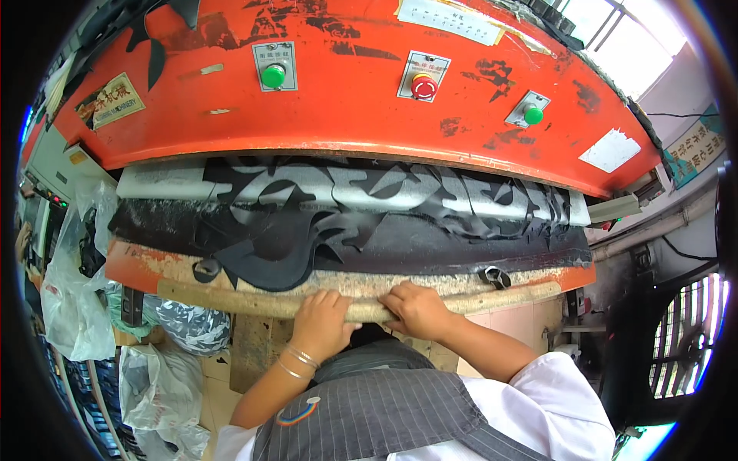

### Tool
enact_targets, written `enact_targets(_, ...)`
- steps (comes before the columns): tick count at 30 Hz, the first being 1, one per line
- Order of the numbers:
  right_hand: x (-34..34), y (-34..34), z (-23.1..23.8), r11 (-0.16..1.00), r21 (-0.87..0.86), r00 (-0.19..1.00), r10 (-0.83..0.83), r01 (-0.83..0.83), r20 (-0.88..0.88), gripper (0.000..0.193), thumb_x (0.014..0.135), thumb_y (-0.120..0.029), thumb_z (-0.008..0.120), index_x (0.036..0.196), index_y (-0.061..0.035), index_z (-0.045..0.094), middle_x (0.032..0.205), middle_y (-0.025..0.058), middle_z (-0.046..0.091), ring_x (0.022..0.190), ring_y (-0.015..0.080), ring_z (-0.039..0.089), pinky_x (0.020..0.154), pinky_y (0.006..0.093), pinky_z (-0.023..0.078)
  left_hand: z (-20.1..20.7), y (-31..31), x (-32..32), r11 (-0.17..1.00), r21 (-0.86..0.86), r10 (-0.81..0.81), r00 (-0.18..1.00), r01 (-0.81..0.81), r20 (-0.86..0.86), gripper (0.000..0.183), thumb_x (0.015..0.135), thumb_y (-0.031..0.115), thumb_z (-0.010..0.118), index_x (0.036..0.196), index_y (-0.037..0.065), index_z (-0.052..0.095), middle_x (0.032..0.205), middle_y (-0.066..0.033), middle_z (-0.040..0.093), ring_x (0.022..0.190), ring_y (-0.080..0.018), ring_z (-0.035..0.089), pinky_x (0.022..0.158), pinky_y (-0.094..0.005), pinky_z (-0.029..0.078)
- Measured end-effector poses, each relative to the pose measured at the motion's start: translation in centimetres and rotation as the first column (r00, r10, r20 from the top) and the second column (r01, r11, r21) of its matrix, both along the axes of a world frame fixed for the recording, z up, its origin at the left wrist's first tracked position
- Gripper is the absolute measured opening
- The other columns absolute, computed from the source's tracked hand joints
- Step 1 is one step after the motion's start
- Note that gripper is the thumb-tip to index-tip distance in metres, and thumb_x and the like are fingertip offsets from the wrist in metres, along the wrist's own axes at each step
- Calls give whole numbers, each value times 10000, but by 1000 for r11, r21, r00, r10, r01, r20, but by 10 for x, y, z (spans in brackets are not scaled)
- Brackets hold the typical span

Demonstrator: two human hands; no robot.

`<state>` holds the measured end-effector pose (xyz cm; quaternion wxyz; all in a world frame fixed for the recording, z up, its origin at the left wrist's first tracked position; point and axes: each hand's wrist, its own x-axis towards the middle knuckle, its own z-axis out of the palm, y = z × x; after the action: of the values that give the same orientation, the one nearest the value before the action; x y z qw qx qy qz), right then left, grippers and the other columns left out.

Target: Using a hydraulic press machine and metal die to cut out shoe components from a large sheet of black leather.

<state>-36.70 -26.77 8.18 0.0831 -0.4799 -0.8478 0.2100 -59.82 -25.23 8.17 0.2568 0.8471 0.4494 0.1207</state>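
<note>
A pale wooden rail runs along the front edge of an orange press machine. My left hand grips the rail, fingers over its top and thumb below. Just to the right, my right hand has its fingers curled over the same rail. Beyond them, a large curved black sheet piece hangs toward the rail over a dark sheet. Farther in, black cut-out scraps lie on a white board, partly under the machine's front.
Small dark ring-shaped pieces lie near both ends of the bed. The front panel has a green button, a red button and another green one. Plastic bags hang and stand at left; a black fan-like unit stands at right.
</note>
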Motion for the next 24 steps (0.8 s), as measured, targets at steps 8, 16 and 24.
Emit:
enact_targets(8, 31, 156, 21, 898, 163, 903, 372, -408, 214, 284, 802, -187, 590, 1055, -68, 640, 1088, 108, 640, 1040, 283, 610, 847, 398, 508, -3, 75, -3, 962, -129, -228, 969, 240, 99, 305, 810, 378, 692, 938, 101, 709, 888, -82, 666, 854, -283, 632, 796, -385, 500)
enact_targets(16, -33, 323, -37, 353, 326, 476, 725, -877, 498, 186, 782, -178, 568, 862, -88, 710, 944, 66, 666, 1077, 249, 585, 1095, 421, 379, -82, 163, 36, 944, 330, -61, 990, 16, 124, 497, 851, 295, 648, 1253, 17, 560, 1304, -146, 564, 1244, -329, 496, 1061, -457, 364)
enact_targets(24, 27, 335, 67, 439, 600, 721, 579, -668, 379, 103, 706, -161, 593, 733, -62, 598, 773, 69, 539, 820, 282, 579, 895, 443, 469, -101, 175, 41, 940, 338, -60, 996, 36, 62, 513, 875, 345, 604, 1289, 46, 552, 1369, -112, 524, 1300, -292, 458, 1089, -467, 327)
